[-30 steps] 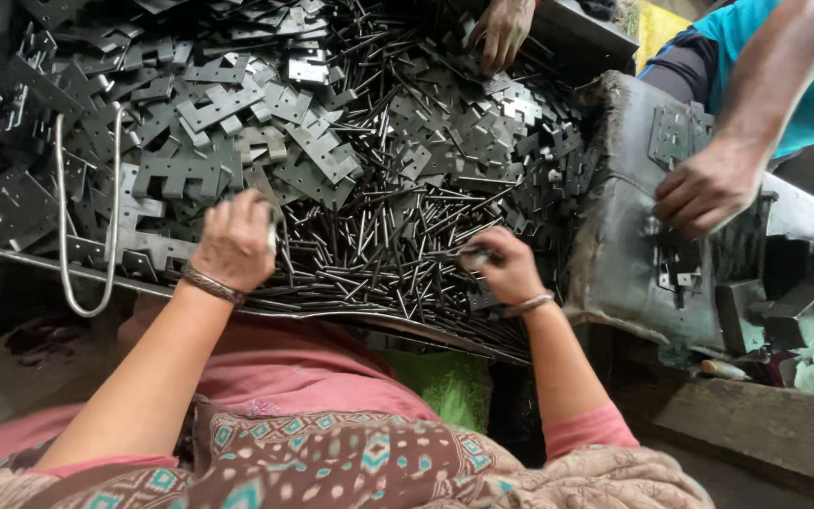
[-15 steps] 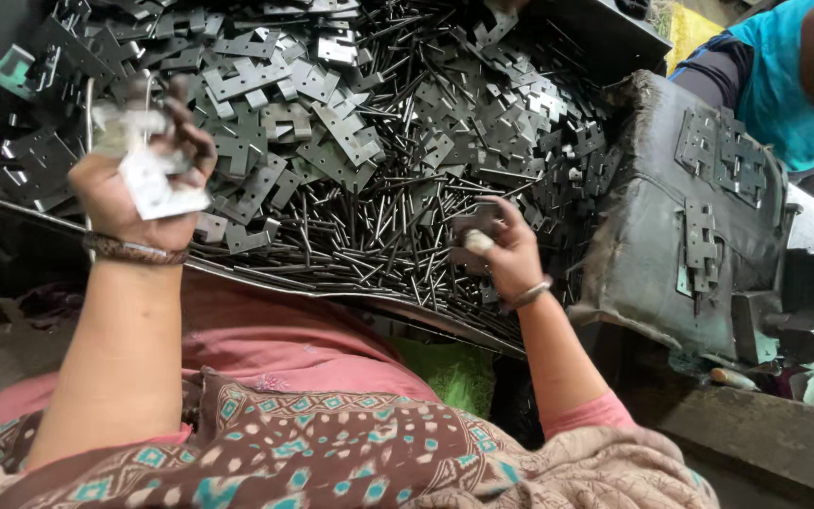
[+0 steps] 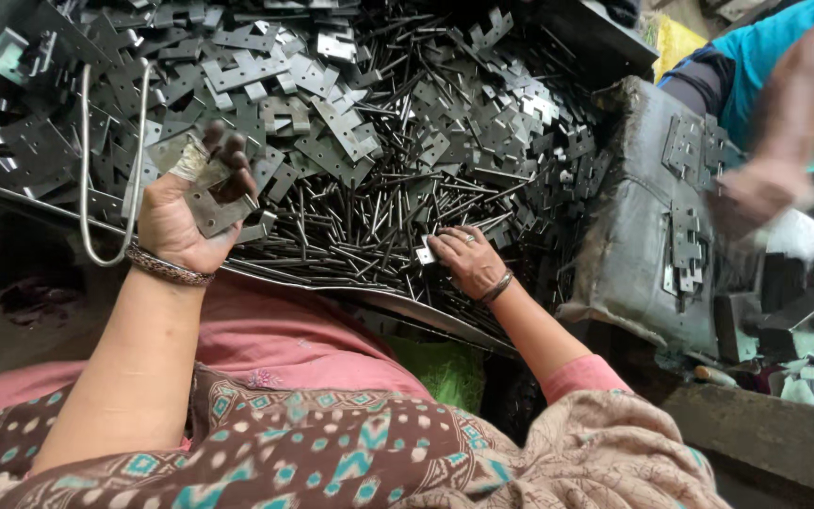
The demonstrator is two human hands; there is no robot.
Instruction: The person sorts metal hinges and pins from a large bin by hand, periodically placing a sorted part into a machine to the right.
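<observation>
A wide, shallow metal tray (image 3: 398, 306) fills most of the view from above, heaped with dark grey steel parts. Its upper half holds a jumbled pile of flat hinge plates (image 3: 332, 113), each a small rectangular leaf with notched knuckle edges and punched holes. Nearer the person, the tray holds a dense bed of thin metal pins (image 3: 350, 226), straight and dark, lying crisscrossed.

To the right of the tray stands a grey, worn block-shaped container (image 3: 643, 236); a few hinge plates rest on its top and side. A bent loop of pale wire (image 3: 110, 160) lies over the left part of the pile.

The person's left hand (image 3: 181, 212) is raised just above the tray's left side, palm up, fingers curled shut around several hinge plates (image 3: 214, 203); one fingertip is wrapped in pale tape. A beaded bracelet circles that wrist.

The right hand (image 3: 468, 259) rests low on the pins near the tray's front edge, fingers pressed down on a small bright metal piece (image 3: 426, 253); whether it is gripped or only touched cannot be told. This wrist carries a dark bangle.

The two hands are well apart. At the upper right, another person's hand (image 3: 760, 193), blurred, hovers over the grey container, with a teal sleeve behind it.
</observation>
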